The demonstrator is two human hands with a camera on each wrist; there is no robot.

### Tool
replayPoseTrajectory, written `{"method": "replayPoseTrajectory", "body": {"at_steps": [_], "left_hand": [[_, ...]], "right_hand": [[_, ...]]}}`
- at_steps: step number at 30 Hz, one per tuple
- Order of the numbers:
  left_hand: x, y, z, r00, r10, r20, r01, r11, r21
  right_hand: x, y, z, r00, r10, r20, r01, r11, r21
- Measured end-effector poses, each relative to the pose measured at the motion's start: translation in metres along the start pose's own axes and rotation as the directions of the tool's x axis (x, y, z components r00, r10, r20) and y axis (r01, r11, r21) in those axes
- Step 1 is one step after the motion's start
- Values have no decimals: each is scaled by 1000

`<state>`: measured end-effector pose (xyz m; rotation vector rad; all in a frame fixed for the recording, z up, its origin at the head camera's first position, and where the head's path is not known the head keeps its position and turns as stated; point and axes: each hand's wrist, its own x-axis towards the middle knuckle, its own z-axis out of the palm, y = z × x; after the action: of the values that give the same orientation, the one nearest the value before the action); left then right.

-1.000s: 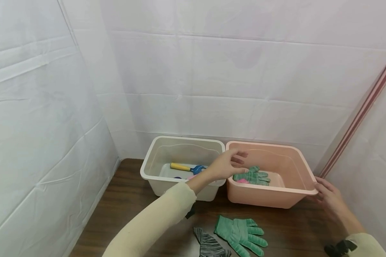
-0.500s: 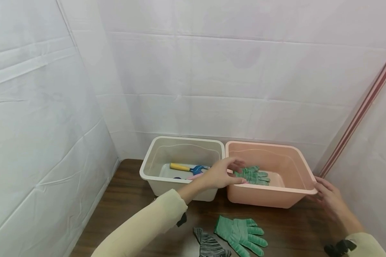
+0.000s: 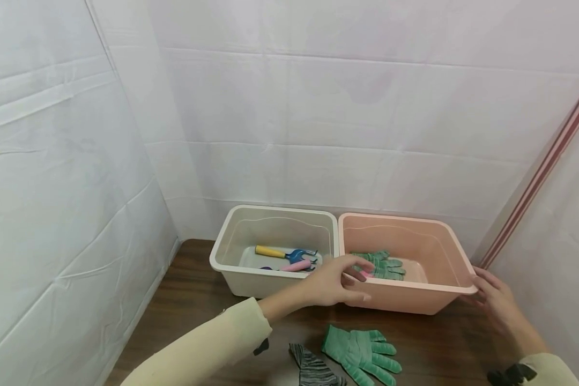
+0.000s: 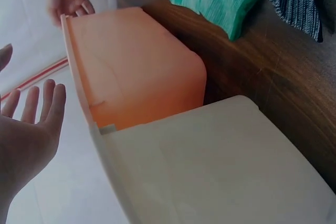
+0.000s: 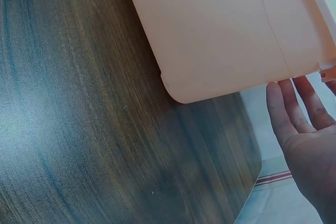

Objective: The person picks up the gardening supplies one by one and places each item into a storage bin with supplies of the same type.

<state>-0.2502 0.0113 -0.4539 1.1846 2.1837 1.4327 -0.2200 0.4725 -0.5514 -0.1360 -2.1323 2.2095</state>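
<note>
My left hand [image 3: 335,281] hovers over the near edges of two bins, fingers loosely bent and holding nothing. It covers the corner where they meet. With its fingertips, my right hand [image 3: 497,297] touches the right end of the salmon-pink bin [image 3: 405,299], just under the rim; its thumb is not plainly seen. Inside that bin lie a green knit glove [image 3: 388,266] and something bright pink [image 3: 366,274]. The off-white bin [image 3: 243,281] contains a blue hand fork with a yellow handle [image 3: 270,251], a pink handle [image 3: 296,266] and a purple piece, partly hidden by the wall.
On the dark wooden table [image 3: 188,300], a green striped glove [image 3: 359,348] lies flat in front of the pink bin. Beside it is a grey-and-black knit piece [image 3: 316,370], cut off by the frame. White sheeting [image 3: 289,107] stands behind and at both sides.
My left hand has come back from over the pink bin toward its near edge, uncovering more of the blue fork and pink handle. The right hand stays at the bin's end.
</note>
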Motion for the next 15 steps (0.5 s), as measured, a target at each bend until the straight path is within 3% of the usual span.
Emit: {"method": "replayPoseTrajectory", "body": {"at_steps": [6, 15], "left_hand": [[-3, -3, 3, 1000, -8, 16, 8, 1000, 3], [-14, -15, 11, 997, 15, 81, -9, 998, -67]], "right_hand": [[1, 0, -1, 1000, 1, 2, -1, 998, 61], [-2, -2, 1, 1000, -11, 13, 10, 997, 75]]}}
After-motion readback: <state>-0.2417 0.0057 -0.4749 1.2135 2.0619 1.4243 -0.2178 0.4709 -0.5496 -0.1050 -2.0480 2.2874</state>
